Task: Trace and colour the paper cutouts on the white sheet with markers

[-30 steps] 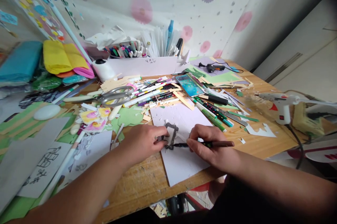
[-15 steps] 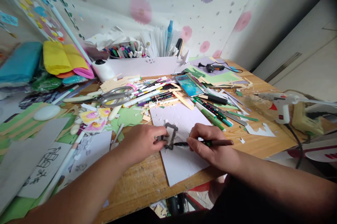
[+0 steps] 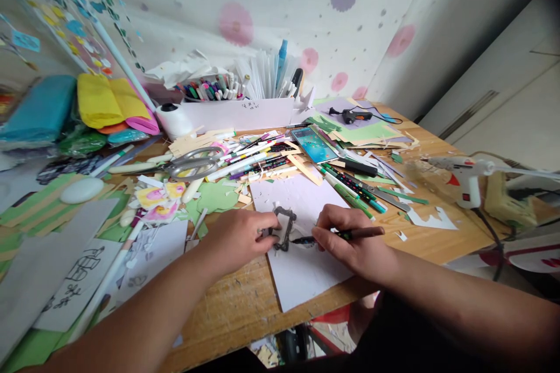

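My left hand (image 3: 242, 234) is curled at the left side of a small pale paper piece (image 3: 286, 225) with a thick dark grey outline, its fingertips gripping the left edge. The piece lies over a white sheet of paper (image 3: 306, 279) at the table's front. My right hand (image 3: 345, 239) grips a dark brown marker pen (image 3: 370, 233) in a writing hold. The pen's dark tip points left and sits close to the lower right of the outline; whether it touches is unclear.
Big grey-handled scissors (image 3: 196, 163), a phone (image 3: 312, 144) and several scattered markers (image 3: 350, 186) lie beyond the sheet. A white hot glue gun (image 3: 470, 180) is at the right. Behind stands a white box (image 3: 231, 113) of pens. Paper scraps (image 3: 214, 195) cover the left.
The pen tip has shifted slightly right, away from the dark outline. My left hand keeps its place on the paper piece. The whole view has tilted a little.
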`<move>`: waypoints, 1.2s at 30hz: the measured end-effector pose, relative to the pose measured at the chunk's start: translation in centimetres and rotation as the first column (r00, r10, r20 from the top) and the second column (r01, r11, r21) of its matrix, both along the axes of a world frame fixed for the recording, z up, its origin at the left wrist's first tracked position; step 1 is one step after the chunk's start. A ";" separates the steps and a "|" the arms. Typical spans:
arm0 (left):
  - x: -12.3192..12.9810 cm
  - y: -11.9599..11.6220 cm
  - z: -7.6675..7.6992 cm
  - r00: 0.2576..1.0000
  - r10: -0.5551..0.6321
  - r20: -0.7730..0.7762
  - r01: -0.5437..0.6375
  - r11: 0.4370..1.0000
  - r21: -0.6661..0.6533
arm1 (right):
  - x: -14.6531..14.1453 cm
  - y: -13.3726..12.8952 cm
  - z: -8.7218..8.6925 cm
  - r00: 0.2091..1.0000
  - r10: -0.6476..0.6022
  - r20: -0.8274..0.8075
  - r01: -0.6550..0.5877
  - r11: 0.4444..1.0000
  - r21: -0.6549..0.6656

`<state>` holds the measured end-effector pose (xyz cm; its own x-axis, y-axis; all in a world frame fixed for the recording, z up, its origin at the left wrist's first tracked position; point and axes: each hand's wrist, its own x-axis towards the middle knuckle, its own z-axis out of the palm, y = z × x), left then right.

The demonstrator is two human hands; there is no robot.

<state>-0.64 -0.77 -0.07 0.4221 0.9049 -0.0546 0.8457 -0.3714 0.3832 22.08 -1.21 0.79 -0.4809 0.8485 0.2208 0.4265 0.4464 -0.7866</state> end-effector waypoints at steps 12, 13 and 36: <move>-0.1 -0.1 0.1 1.000 -0.003 0.008 0.003 1.000 -0.016 | -0.1 0.1 0.1 1.000 -0.012 0.027 0.012 1.000 0.006; -0.1 -0.1 0.1 1.000 -0.003 0.009 0.003 1.000 -0.017 | -0.1 0.1 0.1 1.000 -0.011 0.029 0.011 1.000 0.007; -0.2 -0.1 0.0 0.999 -0.037 -0.026 0.036 0.998 -0.047 | -0.1 0.0 0.1 0.999 0.005 0.034 -0.006 0.999 0.040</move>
